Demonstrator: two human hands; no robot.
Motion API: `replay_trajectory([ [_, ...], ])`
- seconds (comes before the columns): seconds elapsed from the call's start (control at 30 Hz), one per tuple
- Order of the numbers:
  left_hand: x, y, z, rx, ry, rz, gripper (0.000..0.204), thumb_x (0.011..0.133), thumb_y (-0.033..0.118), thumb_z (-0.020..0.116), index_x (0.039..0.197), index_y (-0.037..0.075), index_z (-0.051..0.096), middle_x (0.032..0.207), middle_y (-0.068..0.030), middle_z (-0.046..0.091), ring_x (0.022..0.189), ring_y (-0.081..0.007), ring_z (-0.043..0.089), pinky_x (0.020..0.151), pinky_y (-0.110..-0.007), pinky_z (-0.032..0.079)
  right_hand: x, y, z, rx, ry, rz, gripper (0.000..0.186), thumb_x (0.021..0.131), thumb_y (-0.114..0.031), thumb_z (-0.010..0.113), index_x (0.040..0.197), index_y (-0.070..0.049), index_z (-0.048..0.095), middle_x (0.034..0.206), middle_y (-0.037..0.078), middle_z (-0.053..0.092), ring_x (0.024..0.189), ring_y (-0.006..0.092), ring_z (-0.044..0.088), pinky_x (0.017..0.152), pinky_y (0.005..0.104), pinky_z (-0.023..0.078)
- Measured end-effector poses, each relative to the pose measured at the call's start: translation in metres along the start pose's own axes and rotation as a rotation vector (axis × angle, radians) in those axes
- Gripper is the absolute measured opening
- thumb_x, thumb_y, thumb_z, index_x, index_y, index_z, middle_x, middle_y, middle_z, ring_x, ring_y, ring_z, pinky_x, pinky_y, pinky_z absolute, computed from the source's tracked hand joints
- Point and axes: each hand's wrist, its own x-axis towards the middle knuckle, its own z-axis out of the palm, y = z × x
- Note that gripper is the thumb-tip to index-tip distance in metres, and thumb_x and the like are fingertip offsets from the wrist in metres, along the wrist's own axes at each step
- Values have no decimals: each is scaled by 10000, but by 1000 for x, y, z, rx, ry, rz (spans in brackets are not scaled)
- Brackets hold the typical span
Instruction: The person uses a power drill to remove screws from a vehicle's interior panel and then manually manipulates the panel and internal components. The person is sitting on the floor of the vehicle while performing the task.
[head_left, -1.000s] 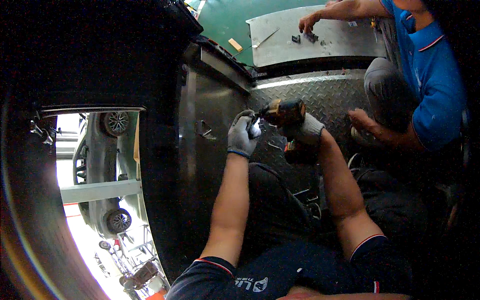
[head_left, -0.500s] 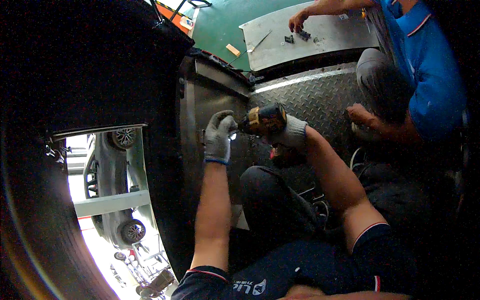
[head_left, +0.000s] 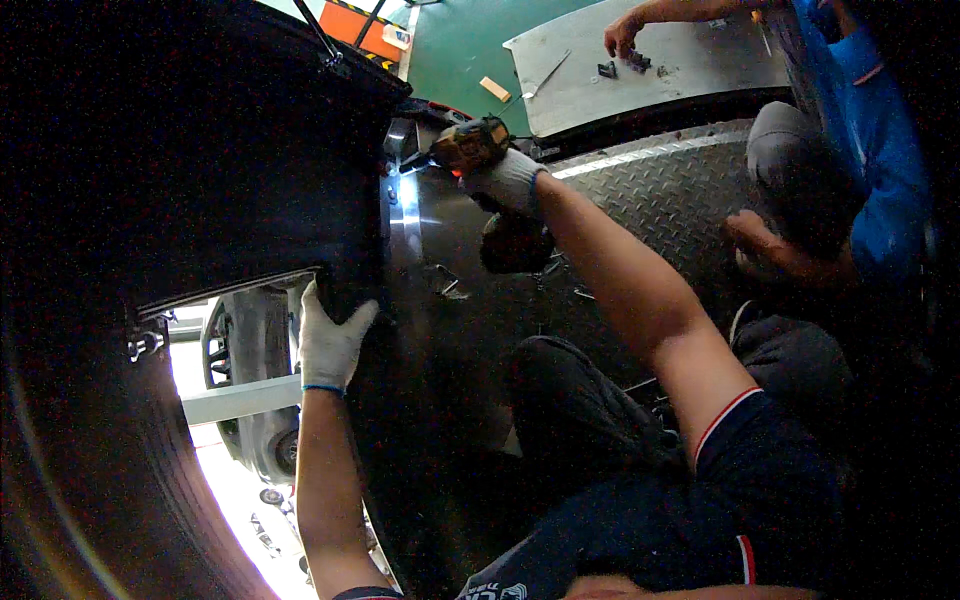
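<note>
My right hand (head_left: pixel 507 178), in a white glove, grips a cordless drill (head_left: pixel 468 146) with an orange and black body. Its lit tip points at the upper edge of a shiny metal panel (head_left: pixel 420 250). My left hand (head_left: pixel 330 338), also gloved, presses flat against the edge of a large dark panel (head_left: pixel 200 150) on the left, fingers spread, holding nothing. The drill's battery base (head_left: pixel 515 245) hangs below my right wrist. My knees are bent on the floor beneath both arms.
Diamond-plate metal flooring (head_left: pixel 660 200) spreads to the right. Another person in a blue shirt (head_left: pixel 870 130) crouches there, one hand (head_left: pixel 622 38) on small parts on a grey metal sheet (head_left: pixel 680 60). Loose screws (head_left: pixel 445 280) lie nearby. A car (head_left: pixel 250 380) shows below through an opening.
My right hand has carried the drill up to the metal panel's top edge. My left hand left the drill's tip and dropped down left onto the dark panel's edge.
</note>
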Motion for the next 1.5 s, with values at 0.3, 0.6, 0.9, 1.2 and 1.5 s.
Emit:
replay_trajectory([
  [0.3,16,-18,3,-284,-221,-117,625,819,133,788,1343,-45,497,1219,-167,679,1103,-263,657,1006,-378,503,63,31,-4,-29,-116,58,192,842,-162,673,1022,-94,658,749,6,629,621,130,564,550,315,485],
  [0.6,23,-5,0,-272,-251,-129,634,834,-12,760,1401,4,476,1282,-128,656,1122,-230,641,1010,-368,522,76,4,-32,-242,-195,-179,276,854,-149,713,1120,-80,688,1012,65,707,895,179,659,775,333,553],
  [0.9,26,11,4,-426,-243,-209,538,842,42,769,1316,-19,523,1190,-133,696,1050,-216,673,961,-349,533,88,57,-23,-136,-142,-19,263,839,-199,758,1063,-84,684,786,16,657,660,123,600,575,317,528],
  [1.2,21,2,0,-383,-206,-156,564,836,56,777,1326,-32,512,1189,-138,694,1050,-226,673,973,-357,530,49,-8,-16,-143,-36,-239,254,857,-223,750,1061,-87,685,807,17,673,673,125,612,605,316,545],
  [1.5,20,0,4,-390,-184,-136,522,832,62,755,1299,-26,539,1183,-144,696,1064,-242,668,985,-369,515,76,30,-18,-275,-69,-237,291,845,-223,762,1113,-121,709,881,20,722,753,146,650,699,332,571],
])
